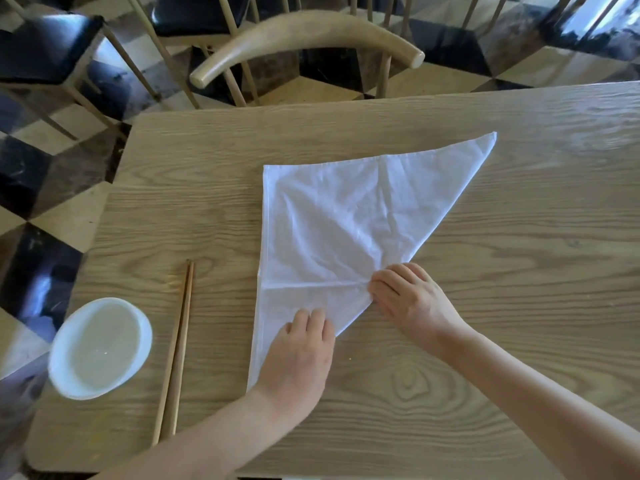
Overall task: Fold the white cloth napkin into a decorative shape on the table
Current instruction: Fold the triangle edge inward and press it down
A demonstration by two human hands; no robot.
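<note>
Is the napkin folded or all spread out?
Folded. The napkin makes a flat triangle, with creases running across it.

Bare left hand [294, 355], bare right hand [412, 303], both forearms [540, 386] uncovered

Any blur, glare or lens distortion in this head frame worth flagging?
Head view: wide-angle lens bows the light wooden table; sheen on the glossy checkered floor; curved wooden chair back slightly soft; white cloth napkin, left hand and right hand sharp, evenly lit.
</note>
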